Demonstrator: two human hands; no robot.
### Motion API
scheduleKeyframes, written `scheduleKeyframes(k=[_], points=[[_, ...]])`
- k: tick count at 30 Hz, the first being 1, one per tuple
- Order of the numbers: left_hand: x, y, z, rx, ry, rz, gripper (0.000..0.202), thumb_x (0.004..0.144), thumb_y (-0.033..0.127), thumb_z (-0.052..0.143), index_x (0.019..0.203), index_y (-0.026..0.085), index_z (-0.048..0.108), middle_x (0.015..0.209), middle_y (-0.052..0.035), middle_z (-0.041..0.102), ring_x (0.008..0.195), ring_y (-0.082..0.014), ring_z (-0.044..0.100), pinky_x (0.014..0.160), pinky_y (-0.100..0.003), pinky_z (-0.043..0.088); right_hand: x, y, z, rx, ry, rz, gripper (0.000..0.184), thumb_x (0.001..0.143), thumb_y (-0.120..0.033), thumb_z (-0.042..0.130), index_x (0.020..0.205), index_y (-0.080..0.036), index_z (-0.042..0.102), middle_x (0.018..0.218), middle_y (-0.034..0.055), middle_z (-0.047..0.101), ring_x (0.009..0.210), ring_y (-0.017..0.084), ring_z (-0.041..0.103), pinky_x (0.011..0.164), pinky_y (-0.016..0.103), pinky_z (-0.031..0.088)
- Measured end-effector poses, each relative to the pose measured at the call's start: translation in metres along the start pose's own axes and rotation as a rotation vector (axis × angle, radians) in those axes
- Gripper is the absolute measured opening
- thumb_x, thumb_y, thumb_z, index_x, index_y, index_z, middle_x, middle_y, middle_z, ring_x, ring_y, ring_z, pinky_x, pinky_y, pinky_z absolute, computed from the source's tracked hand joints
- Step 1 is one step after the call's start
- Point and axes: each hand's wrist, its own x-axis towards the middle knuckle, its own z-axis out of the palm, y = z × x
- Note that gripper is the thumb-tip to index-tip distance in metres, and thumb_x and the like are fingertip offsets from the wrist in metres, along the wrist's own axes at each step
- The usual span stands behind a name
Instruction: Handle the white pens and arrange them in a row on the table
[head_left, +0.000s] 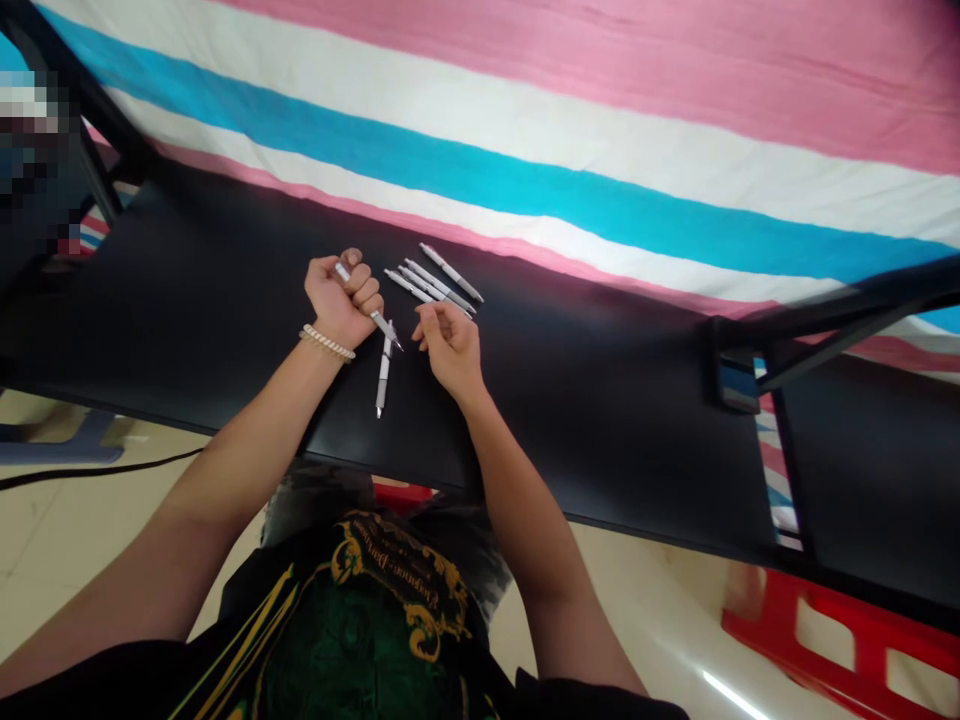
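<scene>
My left hand is closed in a fist round a white pen, whose tip sticks out toward my right hand. A bead bracelet circles that wrist. My right hand rests on the black table with its fingers loosely curled and nothing in them that I can see. Another white pen lies on the table between my hands. Several more white pens lie side by side just beyond my right hand's fingers.
A striped pink, white and blue cloth hangs behind the table. A black frame bar crosses at the right. A red plastic stool stands on the floor at the lower right. A cable runs across the floor at the left.
</scene>
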Motion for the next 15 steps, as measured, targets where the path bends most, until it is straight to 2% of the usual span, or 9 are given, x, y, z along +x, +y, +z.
scheduleKeyframes(k=[4,6,8,11,13,15], points=[[0.001,-0.005,0.003,0.010,-0.025,-0.003,0.048,0.099,0.058,0.039,0.071,0.021,0.050,0.048,0.0061,0.029,0.035,-0.0073,0.028,0.035,-0.021,0.027,-0.005,-0.002,0.003,-0.104,-0.064,-0.120,0.034,0.094,-0.047,0.065,0.119,-0.022,0.064,0.081,-0.0007,0.067,0.062,0.010,0.058,0.059,0.023,0.048],[0.002,-0.009,0.005,-0.015,-0.092,-0.022,0.052,0.097,0.064,0.038,0.071,0.020,0.051,0.052,0.0037,0.036,0.040,-0.0085,0.037,0.040,-0.021,0.037,-0.007,-0.002,0.006,-0.133,-0.129,-0.177,0.030,0.095,-0.040,0.064,0.119,-0.022,0.065,0.081,-0.0011,0.065,0.061,0.010,0.056,0.059,0.023,0.048],[0.003,-0.014,0.006,-0.020,-0.157,-0.032,0.052,0.095,0.065,0.040,0.073,0.020,0.054,0.057,0.0001,0.046,0.049,-0.0117,0.050,0.051,-0.024,0.049,-0.007,-0.002,0.008,-0.171,-0.134,-0.219,0.021,0.096,-0.034,0.059,0.111,-0.021,0.068,0.076,-0.0019,0.062,0.059,0.009,0.054,0.059,0.023,0.046],[0.009,-0.017,0.004,0.050,-0.167,0.050,0.048,0.094,0.063,0.045,0.085,0.019,0.062,0.082,-0.0088,0.065,0.085,-0.0205,0.070,0.079,-0.031,0.057,-0.004,-0.001,0.003,-0.250,-0.039,-0.241,0.019,0.096,-0.026,0.055,0.105,-0.019,0.069,0.072,-0.0023,0.060,0.058,0.010,0.052,0.060,0.024,0.045],[0.014,-0.015,0.001,0.133,-0.117,0.181,0.044,0.095,0.060,0.047,0.094,0.020,0.065,0.105,-0.0114,0.070,0.113,-0.0237,0.067,0.094,-0.031,0.053,-0.002,-0.001,-0.005,-0.315,-0.002,-0.240,0.020,0.093,-0.023,0.054,0.108,-0.019,0.068,0.073,-0.0019,0.061,0.059,0.011,0.053,0.063,0.025,0.046],[0.018,-0.012,-0.002,0.209,-0.045,0.295,0.039,0.097,0.055,0.045,0.100,0.022,0.066,0.123,-0.0092,0.067,0.132,-0.0218,0.058,0.105,-0.030,0.047,0.000,-0.001,-0.013,-0.419,-0.018,-0.234,0.023,0.091,-0.020,0.055,0.110,-0.020,0.069,0.076,-0.0005,0.064,0.065,0.013,0.056,0.069,0.027,0.048]])
